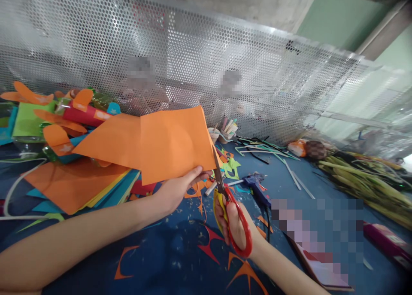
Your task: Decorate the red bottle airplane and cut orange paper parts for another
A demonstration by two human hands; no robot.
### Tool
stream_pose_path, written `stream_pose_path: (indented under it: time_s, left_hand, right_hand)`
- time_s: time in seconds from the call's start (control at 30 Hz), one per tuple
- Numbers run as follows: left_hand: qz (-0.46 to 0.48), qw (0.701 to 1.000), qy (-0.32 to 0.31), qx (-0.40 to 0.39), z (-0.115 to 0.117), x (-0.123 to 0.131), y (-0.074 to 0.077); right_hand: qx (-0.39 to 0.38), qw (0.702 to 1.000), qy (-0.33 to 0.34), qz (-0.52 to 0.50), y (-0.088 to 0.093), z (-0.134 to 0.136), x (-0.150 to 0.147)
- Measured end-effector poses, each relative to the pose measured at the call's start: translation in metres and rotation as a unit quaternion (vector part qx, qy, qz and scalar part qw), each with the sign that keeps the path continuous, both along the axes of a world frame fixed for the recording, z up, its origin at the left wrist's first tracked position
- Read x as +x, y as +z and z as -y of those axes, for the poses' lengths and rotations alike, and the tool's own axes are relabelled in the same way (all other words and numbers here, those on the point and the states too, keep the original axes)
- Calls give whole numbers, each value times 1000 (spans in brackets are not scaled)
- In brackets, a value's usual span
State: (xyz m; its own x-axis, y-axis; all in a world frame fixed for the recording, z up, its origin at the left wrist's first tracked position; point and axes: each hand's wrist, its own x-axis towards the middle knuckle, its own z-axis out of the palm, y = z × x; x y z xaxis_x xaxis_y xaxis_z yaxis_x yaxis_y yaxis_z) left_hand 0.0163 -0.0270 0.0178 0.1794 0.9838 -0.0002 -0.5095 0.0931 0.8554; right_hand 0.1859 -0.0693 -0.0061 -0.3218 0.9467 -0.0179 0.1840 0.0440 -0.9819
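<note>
My left hand (180,185) grips the lower edge of a large orange paper sheet (174,144), thumb on the near face and fingers behind it. The sheet stands raised above the table and spreads to the left, with a crease down its middle. In my right hand (236,226) is a pair of scissors (240,239) with red and yellow handles, my fingers through the loops. The blades point up and lie at the right edge of the orange sheet. How far they are parted I cannot tell.
At the left lie stacked coloured papers (80,185) and bottles decorated with paper, such as a red one (85,114). A blue glue gun (259,192), paper scraps (209,243) and thin sticks (291,174) lie on the blue table (180,265). Dried husks (363,183) are at right; perforated metal (193,63) rises behind.
</note>
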Motion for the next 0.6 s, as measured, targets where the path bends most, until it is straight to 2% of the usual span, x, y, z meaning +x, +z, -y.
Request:
stream_pose_path:
  time_s: [0.43,0.6]
  left_hand:
    - [32,999,12,24,0,0,6]
    - [48,997,35,48,-1,1,11]
  right_hand:
    - [-6,999,-23,37,4,-1,3]
    - [65,995,23,78,7,-5,8]
